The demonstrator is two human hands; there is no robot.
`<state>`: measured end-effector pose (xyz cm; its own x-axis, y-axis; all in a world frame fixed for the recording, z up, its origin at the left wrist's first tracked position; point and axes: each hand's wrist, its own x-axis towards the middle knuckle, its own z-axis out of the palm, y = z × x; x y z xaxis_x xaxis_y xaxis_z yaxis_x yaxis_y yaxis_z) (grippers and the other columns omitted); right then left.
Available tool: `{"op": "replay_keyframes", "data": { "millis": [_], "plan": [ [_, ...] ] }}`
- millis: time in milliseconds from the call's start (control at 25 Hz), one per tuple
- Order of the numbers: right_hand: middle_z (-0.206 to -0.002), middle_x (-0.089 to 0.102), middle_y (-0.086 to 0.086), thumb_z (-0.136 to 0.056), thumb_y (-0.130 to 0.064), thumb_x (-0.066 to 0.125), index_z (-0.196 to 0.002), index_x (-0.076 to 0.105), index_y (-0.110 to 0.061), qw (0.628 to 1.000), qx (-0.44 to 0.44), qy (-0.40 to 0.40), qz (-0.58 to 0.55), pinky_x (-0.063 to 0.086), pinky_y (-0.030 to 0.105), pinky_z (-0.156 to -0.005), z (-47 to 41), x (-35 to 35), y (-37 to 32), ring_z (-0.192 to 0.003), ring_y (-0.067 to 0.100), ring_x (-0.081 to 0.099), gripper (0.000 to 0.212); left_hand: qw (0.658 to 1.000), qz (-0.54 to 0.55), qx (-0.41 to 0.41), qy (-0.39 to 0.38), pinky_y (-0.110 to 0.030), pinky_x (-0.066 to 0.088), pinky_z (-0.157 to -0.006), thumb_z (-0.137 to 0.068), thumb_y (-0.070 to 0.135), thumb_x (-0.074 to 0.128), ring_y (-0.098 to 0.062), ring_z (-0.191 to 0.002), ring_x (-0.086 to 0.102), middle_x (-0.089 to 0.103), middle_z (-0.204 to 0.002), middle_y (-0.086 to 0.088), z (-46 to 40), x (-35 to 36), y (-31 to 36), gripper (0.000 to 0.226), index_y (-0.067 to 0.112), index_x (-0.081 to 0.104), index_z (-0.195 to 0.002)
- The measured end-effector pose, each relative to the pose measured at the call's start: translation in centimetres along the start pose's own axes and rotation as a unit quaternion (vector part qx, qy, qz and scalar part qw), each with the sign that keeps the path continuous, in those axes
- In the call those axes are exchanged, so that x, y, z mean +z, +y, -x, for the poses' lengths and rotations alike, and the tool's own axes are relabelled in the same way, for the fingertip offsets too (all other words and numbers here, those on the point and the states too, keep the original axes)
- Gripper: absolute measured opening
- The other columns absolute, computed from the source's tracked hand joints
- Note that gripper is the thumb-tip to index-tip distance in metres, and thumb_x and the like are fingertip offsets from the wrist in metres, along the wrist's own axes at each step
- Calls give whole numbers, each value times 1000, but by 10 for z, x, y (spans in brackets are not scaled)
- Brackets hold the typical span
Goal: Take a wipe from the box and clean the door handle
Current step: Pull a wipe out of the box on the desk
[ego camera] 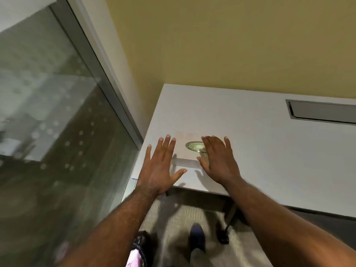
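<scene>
A flat white wipe box [189, 162] lies on the near left corner of a white table [269, 151], blending with the tabletop. Its oval opening [195, 146] has a greenish rim. My left hand [161, 166] hovers flat just left of the box, fingers spread, holding nothing. My right hand [219, 158] is over the box's right part, fingers spread, covering the right end of the opening; I cannot tell if it touches. No wipe sticks out that I can see. No door handle is in view.
A glass panel [48, 122] with a grey metal frame [107, 83] fills the left side. A yellow wall stands behind the table. A grey cable slot [321, 111] is set in the tabletop at right. Below are carpet, a table leg [229, 222] and my shoe [197, 236].
</scene>
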<state>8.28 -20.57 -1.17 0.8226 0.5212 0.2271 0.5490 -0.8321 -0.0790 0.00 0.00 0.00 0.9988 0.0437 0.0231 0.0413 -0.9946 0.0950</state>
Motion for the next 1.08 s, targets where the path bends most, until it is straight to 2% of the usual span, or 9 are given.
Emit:
{"op": "replay_keyframes", "data": {
  "millis": [80, 280, 400, 520, 600, 680, 880, 1080],
  "plan": [
    [-132, 57, 10, -85, -39, 65, -134, 49, -12, 1000, -16, -18, 0, 24, 54, -113, -16, 14, 19, -123, 29, 51, 58, 1000, 2, 14, -19, -46, -16, -118, -82, 83, 9, -17, -147, -22, -28, -159, 7, -23, 18, 4, 91, 32, -33, -145],
    [-110, 69, 7, -77, -13, 75, -116, 63, -16, 991, -123, -41, -17, 27, 52, -111, -48, 49, 42, -113, 30, 58, 41, 997, -17, 20, -70, -42, -31, -110, -81, 86, 8, -16, -144, -30, -32, -157, 7, -65, 56, 7, 94, 32, -27, -149],
    [-111, 69, 18, -72, -6, 82, -109, 69, -12, 985, -159, -62, -29, 32, 54, -108, -62, 59, 51, -113, 35, 59, 40, 996, 9, 24, -90, -40, -30, -109, -83, 83, 20, -16, -146, -25, -24, -161, 7, -82, 69, 7, 94, 32, -12, -155],
    [-101, 69, 26, -71, 0, 80, -94, 72, -7, 974, -220, -29, -40, 44, 57, -99, -75, 61, 58, -103, 39, 64, 25, 994, 27, 23, -105, -40, -25, -110, -83, 81, 30, -16, -146, -24, -19, -162, 7, -93, 76, 6, 95, 33, -9, -155],
    [-102, 69, 25, -70, -3, 83, -89, 72, -10, 969, -239, -31, -48, 51, 52, -89, -81, 59, 60, -101, 43, 63, 23, 992, 31, 25, -118, -41, -22, -111, -83, 79, 33, -17, -146, -23, -21, -160, 7, -98, 77, 3, 96, 32, -10, -155],
    [-110, 68, 22, -68, -12, 86, -92, 71, -15, 965, -247, -68, -59, 55, 46, -81, -86, 55, 63, -105, 44, 61, 28, 991, 40, 25, -126, -43, -17, -114, -85, 77, 34, -18, -148, -20, -20, -160, 6, -101, 77, 0, 96, 30, -10, -155],
    [-119, 66, 14, -71, -18, 85, -101, 73, -23, 957, -266, -101, -57, 60, 37, -64, -94, 49, 65, -103, 39, 62, 32, 988, 63, 31, -138, -46, -7, -118, -85, 71, 43, -22, -152, -7, -5, -166, 2, -104, 77, -2, 96, 27, -4, -157],
    [-104, 70, 12, -69, -17, 86, -104, 74, -27, 949, -302, -77, -52, 57, 34, -59, -104, 52, 65, -91, 37, 63, 38, 987, 86, 23, -136, -46, -2, -120, -85, 70, 46, -23, -152, -3, -1, -166, 1, -102, 77, -2, 96, 25, 1, -157]
  ]
}}
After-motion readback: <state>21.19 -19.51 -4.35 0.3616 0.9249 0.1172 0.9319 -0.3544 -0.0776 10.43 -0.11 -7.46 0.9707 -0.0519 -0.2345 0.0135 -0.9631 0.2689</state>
